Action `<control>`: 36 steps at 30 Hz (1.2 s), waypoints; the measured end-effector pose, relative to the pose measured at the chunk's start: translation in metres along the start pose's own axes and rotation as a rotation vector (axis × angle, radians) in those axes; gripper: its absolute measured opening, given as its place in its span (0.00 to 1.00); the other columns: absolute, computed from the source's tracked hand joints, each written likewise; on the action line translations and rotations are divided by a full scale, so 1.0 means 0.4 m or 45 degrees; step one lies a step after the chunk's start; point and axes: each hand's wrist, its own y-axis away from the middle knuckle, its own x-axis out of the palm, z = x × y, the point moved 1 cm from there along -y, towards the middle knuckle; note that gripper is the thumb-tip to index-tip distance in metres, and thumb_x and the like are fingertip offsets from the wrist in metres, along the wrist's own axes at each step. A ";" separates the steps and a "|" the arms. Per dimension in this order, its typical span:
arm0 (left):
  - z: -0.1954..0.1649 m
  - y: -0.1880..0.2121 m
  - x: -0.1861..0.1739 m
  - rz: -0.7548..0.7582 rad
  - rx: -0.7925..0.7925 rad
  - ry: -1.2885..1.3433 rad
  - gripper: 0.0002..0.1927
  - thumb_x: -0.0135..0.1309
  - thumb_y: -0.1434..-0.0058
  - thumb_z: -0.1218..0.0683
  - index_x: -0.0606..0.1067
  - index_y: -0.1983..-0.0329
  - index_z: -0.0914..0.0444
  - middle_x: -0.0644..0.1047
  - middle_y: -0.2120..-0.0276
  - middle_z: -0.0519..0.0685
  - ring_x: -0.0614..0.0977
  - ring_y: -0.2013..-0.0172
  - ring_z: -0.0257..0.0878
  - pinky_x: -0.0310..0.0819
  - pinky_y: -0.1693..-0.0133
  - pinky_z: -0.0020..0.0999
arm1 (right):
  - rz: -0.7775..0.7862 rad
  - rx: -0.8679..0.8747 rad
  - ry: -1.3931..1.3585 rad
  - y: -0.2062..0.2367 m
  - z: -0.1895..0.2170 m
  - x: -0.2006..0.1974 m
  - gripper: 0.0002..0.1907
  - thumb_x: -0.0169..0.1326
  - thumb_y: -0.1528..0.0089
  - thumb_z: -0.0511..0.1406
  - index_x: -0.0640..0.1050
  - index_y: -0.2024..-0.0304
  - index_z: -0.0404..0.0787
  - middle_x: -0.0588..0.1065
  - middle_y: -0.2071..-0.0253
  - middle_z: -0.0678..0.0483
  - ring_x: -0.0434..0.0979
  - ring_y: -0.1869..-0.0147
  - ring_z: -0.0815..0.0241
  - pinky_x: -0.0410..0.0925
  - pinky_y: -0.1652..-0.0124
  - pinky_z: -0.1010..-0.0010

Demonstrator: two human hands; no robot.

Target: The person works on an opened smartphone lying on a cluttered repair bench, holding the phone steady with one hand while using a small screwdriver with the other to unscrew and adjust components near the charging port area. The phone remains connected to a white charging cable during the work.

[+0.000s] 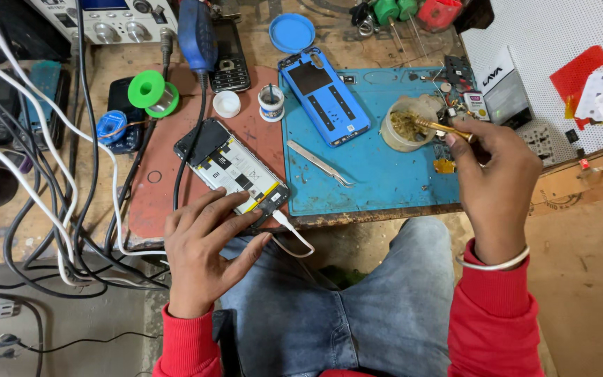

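Red-sleeved arms are reaching over the tabletop: the left hand is pressing flat, fingers spread, on the opened phone near the edge. Farther off, the right hand is pinching a soldering iron, its tip resting in the round brass-wool tub on the blue mat.

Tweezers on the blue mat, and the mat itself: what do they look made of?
Tweezers: apparently bare metal, silvery with a dull shine and thin tapered arms. Blue mat: probably silicone or rubber, matte, with moulded recesses and a stained surface; the picture cannot settle which.
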 end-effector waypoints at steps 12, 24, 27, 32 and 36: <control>-0.012 -0.003 0.003 0.019 -0.024 -0.019 0.15 0.67 0.45 0.47 0.83 0.55 0.53 0.81 0.50 0.42 0.79 0.45 0.43 0.64 0.46 0.40 | -0.085 0.052 -0.134 0.077 -0.030 -0.075 0.06 0.62 0.29 0.26 0.80 0.50 0.31 0.78 0.56 0.49 0.81 0.54 0.65 0.73 0.52 0.76; -0.197 0.033 0.065 -0.305 -0.437 0.889 0.09 0.61 0.32 0.62 0.81 0.50 0.67 0.82 0.56 0.52 0.83 0.58 0.37 0.78 0.52 0.33 | -0.268 0.327 -0.945 0.171 0.031 -0.093 0.08 0.61 0.25 0.30 0.75 0.51 0.30 0.80 0.61 0.48 0.82 0.60 0.64 0.77 0.54 0.77; -0.273 0.001 0.162 -0.172 -1.152 1.823 0.17 0.59 0.36 0.58 0.79 0.47 0.73 0.84 0.59 0.56 0.84 0.64 0.38 0.80 0.62 0.33 | -0.272 0.254 -0.965 0.247 0.088 -0.062 0.09 0.62 0.28 0.28 0.74 0.53 0.31 0.80 0.61 0.46 0.83 0.60 0.62 0.76 0.57 0.78; -0.328 -0.041 0.211 -0.231 -1.162 2.125 0.20 0.59 0.34 0.56 0.77 0.43 0.74 0.83 0.53 0.57 0.84 0.59 0.37 0.81 0.57 0.33 | -0.242 0.049 -0.603 0.325 0.160 0.001 0.13 0.65 0.41 0.25 0.74 0.58 0.34 0.81 0.59 0.41 0.73 0.70 0.63 0.64 0.72 0.81; -0.340 -0.040 0.196 -0.245 -1.177 2.047 0.20 0.60 0.35 0.57 0.78 0.44 0.74 0.83 0.56 0.59 0.84 0.60 0.40 0.80 0.57 0.36 | -0.177 -0.143 -0.636 0.325 0.200 0.011 0.16 0.65 0.40 0.27 0.72 0.54 0.37 0.76 0.56 0.43 0.79 0.57 0.59 0.73 0.65 0.78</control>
